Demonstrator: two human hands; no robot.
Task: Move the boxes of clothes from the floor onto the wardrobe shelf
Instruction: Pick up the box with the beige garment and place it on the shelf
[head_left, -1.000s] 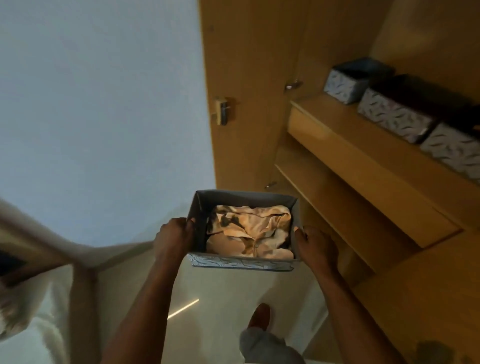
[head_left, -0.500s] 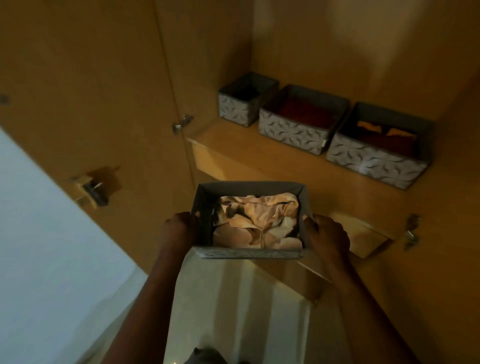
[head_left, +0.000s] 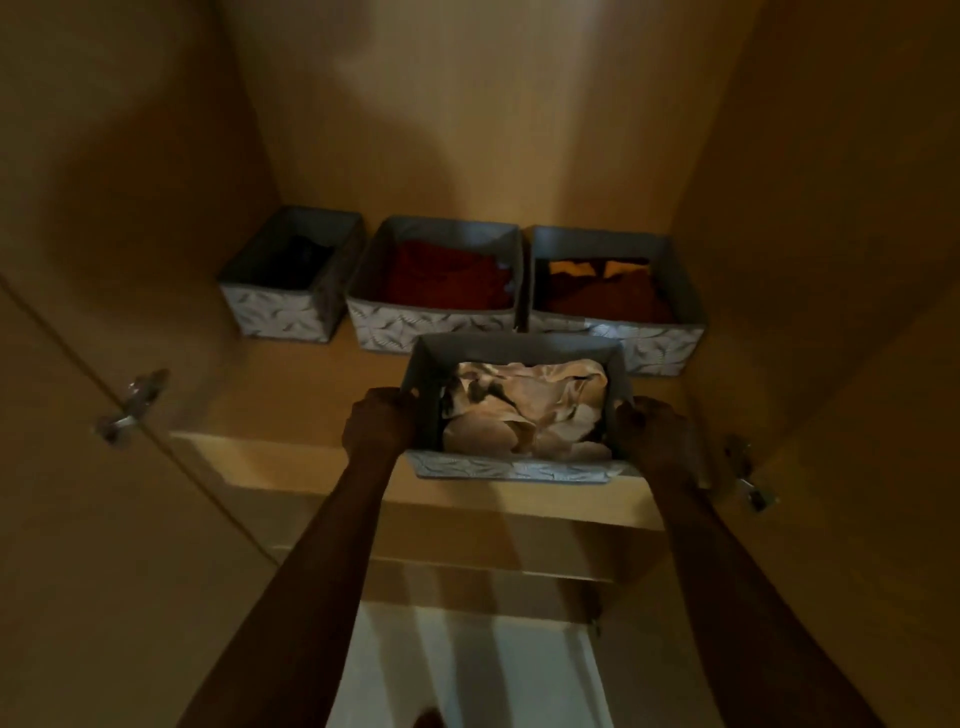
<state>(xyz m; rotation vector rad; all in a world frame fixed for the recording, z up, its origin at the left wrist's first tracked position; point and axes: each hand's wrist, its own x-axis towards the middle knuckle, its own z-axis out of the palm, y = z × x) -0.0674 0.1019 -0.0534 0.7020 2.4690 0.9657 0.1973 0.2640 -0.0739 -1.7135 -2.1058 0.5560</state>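
I hold a grey patterned fabric box of cream and beige clothes over the front part of the wooden wardrobe shelf. My left hand grips its left wall and my right hand grips its right wall. Whether the box bottom touches the shelf cannot be told. Behind it three matching boxes stand in a row at the back: a small one with dark clothes, one with red clothes, and one with brown and yellow clothes.
Open wardrobe doors stand at both sides, with metal hinges at the left and right. Lower shelf edges sit under the box. The pale floor shows below between my arms.
My view has swung from the wall and door to face the wardrobe. The box has risen and gone forward, from below the shelf edge to over the shelf front, both hands still on it.
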